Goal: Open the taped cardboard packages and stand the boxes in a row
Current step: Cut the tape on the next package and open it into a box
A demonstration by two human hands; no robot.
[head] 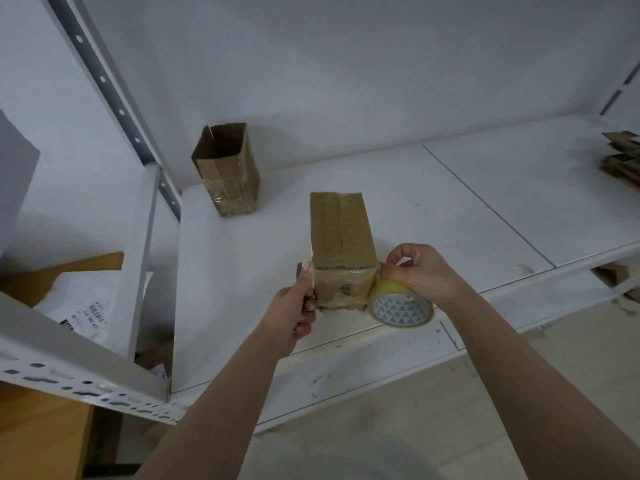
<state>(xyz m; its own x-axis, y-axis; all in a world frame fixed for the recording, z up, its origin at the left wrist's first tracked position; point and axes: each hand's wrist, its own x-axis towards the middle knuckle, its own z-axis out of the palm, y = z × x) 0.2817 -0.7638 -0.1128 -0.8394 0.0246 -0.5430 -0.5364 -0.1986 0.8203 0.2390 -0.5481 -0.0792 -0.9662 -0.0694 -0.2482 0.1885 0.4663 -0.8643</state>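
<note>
A sealed cardboard package [341,233] lies on its long side near the front edge of the white shelf [450,202], its taped end face turned toward the person. The left hand [294,310] sits against the package's left near corner, its fingers [306,268] curled around a small dark tool whose tip shows just above the thumb; what kind of tool it is cannot be told. The right hand [420,271] is at the right near corner, fingers bent and pinching the loose strip of a tape roll [401,308], which stands on edge just beside the package and touches the shelf close to the front lip.

Behind and to the left, an opened box [227,171] stands upright with its top open, close to the rear wall and the perforated upright post [114,98]. It is well apart from the package. Between them and out to the right the shelf surface is bare as far as a stack of flattened cardboard [621,157] at the far right edge. A seam [485,202] runs diagonally across the shelf.
</note>
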